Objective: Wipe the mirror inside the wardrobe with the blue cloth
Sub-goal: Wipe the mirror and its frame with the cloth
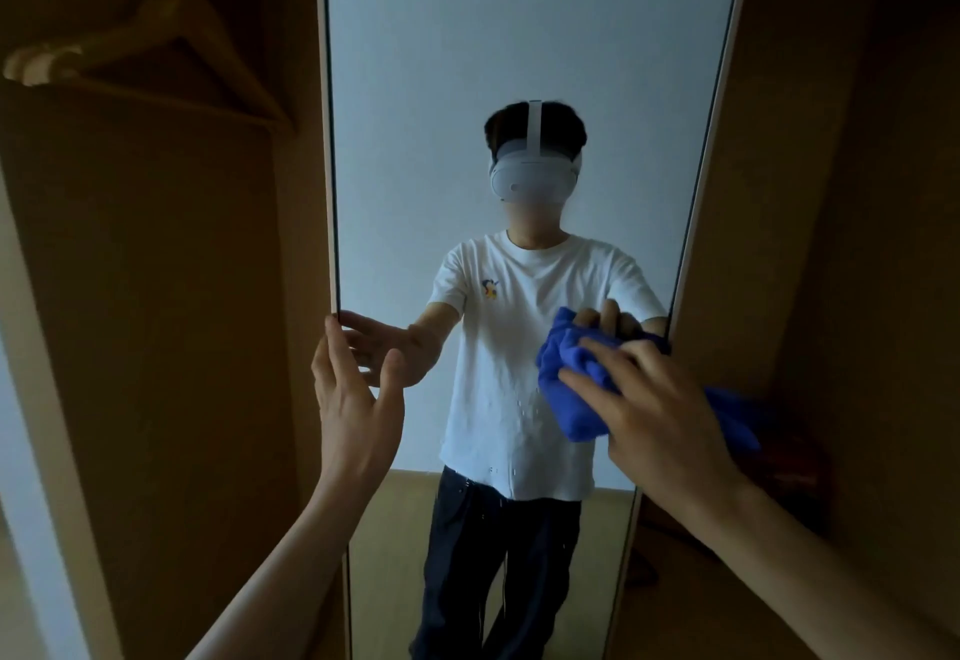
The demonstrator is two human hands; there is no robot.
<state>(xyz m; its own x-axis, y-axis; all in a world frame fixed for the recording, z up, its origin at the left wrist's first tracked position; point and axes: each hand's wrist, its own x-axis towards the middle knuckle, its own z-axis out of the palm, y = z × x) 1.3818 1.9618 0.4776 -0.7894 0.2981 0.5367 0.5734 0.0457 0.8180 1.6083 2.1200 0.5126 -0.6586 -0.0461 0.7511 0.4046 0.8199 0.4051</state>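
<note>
Dim brown wooden wardrobe; tall cream-framed mirror centre. Right hand grips bunched blue cloth against glass, right-centre. Left hand fingers apart, at mirror's left edge. Wiping seemingly under way; pale specks lower centre unwiped.

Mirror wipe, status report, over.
Left hand open at left frame of mirror. Right hand holds blue cloth against glass, right side. Nothing blocking; hangers off left.
</note>
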